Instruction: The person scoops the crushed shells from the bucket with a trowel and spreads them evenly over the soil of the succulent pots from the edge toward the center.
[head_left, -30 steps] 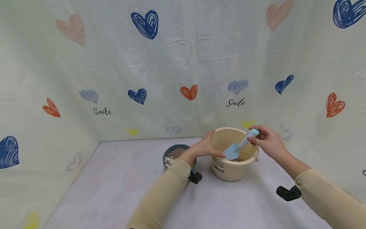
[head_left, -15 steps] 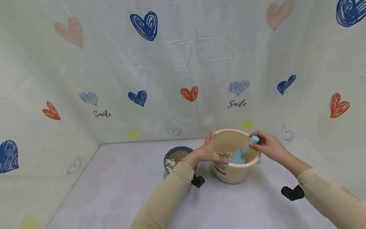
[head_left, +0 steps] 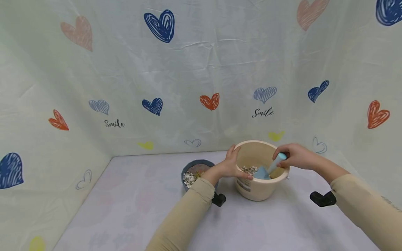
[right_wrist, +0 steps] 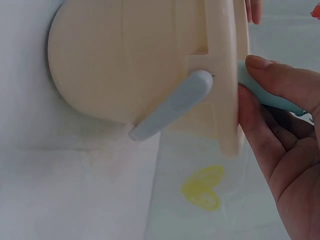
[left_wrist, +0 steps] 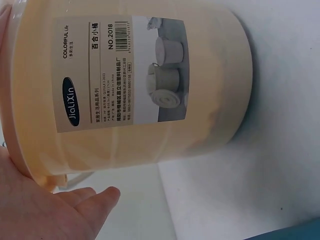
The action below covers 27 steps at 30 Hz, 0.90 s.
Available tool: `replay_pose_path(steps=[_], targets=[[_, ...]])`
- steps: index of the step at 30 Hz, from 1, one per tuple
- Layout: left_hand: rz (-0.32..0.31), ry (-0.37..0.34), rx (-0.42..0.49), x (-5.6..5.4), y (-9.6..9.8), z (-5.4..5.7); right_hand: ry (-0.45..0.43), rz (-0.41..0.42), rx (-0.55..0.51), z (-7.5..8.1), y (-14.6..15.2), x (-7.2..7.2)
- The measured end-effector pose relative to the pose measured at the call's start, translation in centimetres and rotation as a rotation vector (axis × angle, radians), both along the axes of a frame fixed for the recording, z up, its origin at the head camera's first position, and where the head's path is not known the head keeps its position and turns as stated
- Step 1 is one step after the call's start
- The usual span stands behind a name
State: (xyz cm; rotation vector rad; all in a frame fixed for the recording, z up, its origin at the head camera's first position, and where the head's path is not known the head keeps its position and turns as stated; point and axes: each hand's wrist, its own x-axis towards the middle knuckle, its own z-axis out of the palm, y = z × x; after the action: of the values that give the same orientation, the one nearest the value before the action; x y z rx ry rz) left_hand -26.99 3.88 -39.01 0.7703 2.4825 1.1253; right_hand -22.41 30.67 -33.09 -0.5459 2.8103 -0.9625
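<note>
A cream plastic bucket [head_left: 255, 191] stands upright on the table, with light, flaky bits [head_left: 249, 170] inside. My left hand [head_left: 228, 168] grips its left rim, thumb along the front and fingers spread toward the back. The left wrist view shows the bucket's paper label [left_wrist: 122, 72] close up. In my right hand [head_left: 295, 157] is the handle of a light blue trowel [head_left: 262, 173], whose blade points down into the bucket among the bits. From the right wrist, thumb and fingers pinch that handle [right_wrist: 267, 95] just past the rim; the blade is hidden there.
A blue-grey pot [head_left: 198, 162] holding white chips and brown material stands left of the bucket, partly behind my left wrist. The bucket's pale carrying handle [right_wrist: 175, 102] hangs down outside. A heart-printed curtain [head_left: 176, 69] rises behind the table [head_left: 132, 202].
The trowel has gone lower into the bucket and stands steeper, its blade swung away from my left thumb. My right hand came down with it. My left hand stays on the rim.
</note>
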Motion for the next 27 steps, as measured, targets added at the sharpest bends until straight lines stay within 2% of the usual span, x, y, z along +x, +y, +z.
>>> replay_pose_path(steps=[4,8,14,21,27], targets=[[0.001,-0.004,0.009,0.1,0.1,0.0,-0.028,0.018,0.004,0.2,-0.5,0.0],[0.006,-0.002,0.009,0.0,0.1,0.0,-0.067,0.046,0.004,-0.2,-1.1,-0.1],[0.011,-0.002,0.008,0.0,0.0,-0.2,-0.079,0.065,-0.067,-1.0,-1.9,0.0],[0.012,0.007,0.014,0.0,0.0,-0.1,-0.077,-0.014,-0.156,-2.0,-2.1,0.3],[0.014,0.01,0.009,0.0,0.1,-0.2,-0.085,-0.08,-0.177,-3.0,-2.5,0.4]])
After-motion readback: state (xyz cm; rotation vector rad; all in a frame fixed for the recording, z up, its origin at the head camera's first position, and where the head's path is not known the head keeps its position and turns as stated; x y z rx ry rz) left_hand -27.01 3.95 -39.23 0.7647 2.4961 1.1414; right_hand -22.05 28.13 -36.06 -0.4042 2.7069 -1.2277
